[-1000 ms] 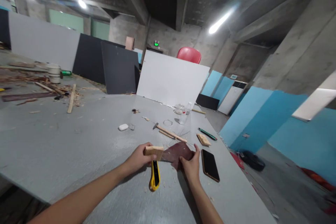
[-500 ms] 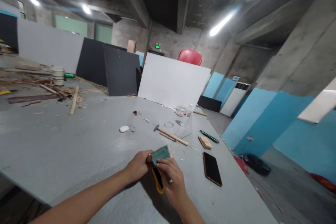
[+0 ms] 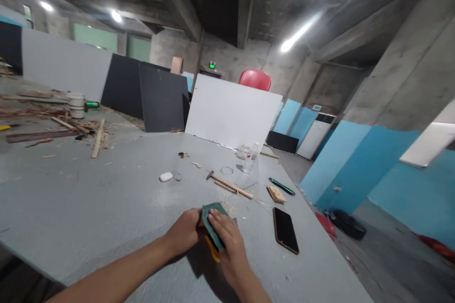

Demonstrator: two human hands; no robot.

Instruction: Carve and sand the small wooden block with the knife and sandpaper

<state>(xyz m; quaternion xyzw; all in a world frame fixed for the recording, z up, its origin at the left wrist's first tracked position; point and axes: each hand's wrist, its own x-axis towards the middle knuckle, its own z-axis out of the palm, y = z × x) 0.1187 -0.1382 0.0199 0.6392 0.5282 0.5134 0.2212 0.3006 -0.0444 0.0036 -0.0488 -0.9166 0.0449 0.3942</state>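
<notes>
We see both hands meeting low over the near part of the grey surface (image 3: pixel 88 208). Our left hand (image 3: pixel 185 233) is curled shut around something small; what it grips is hidden behind the green sheet (image 3: pixel 212 222), so we cannot tell what it is. Our right hand (image 3: pixel 227 239) lies on top, fingers (image 3: pixel 217 225) pressed together and flat against that folded green sheet, which wraps over the spot where the left hand's fingertips end. Just beneath the two hands, a yellow utility knife (image 3: pixel 213 252) peeks out, lying on the surface and mostly covered by the right hand.

To the right of the hands, near the surface's right edge, a black phone (image 3: pixel 285 236) lies flat, apart from the hand. Beyond it sits a small wooden block (image 3: pixel 276 194), and a green pen (image 3: pixel 281 186) lies just past that, close to the right edge. Further in, a hammer (image 3: pixel 229 184) with a wooden handle lies at an angle, with a white earbud case (image 3: pixel 166 176) to its left. Wood scraps (image 3: pixel 95 138) clutter the far left corner, and a white board (image 3: pixel 231 113) stands at the far edge.
</notes>
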